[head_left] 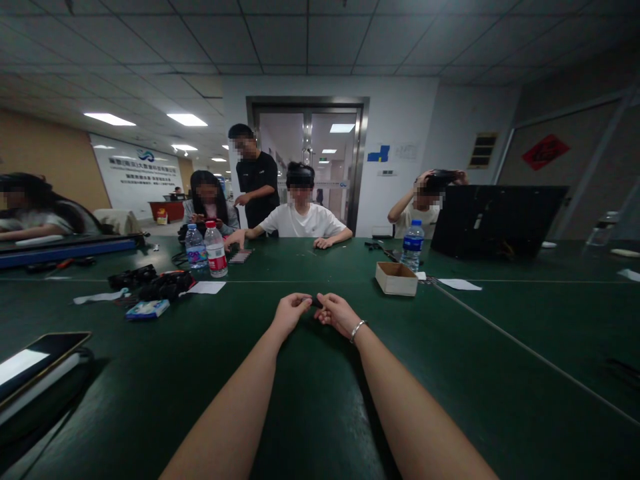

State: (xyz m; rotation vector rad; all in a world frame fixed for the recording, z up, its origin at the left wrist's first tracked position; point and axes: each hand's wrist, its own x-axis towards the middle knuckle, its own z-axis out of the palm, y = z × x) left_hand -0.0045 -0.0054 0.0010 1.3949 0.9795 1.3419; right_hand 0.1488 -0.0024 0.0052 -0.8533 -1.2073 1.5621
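Observation:
Both of my hands meet above the green table (320, 413), pinching one small dark object (316, 302) between them. Its kind is too small to make out. My left hand (291, 313) grips its left end between thumb and fingers. On the other end, my right hand (340, 315) is closed with thumb and forefinger, its other fingers curled below. A silver bracelet (358, 330) circles my right wrist. Beyond my right hand stands an open, shallow cardboard box (397, 283).
Two bottles, one with a red cap (216, 250), stand left; a blue-capped bottle (413, 245) is behind the box. Black cables (165, 285) and a tissue pack (147, 309) lie left, a phone (43, 360) nearer. A monitor (497, 220) stands right. Several people are across the table.

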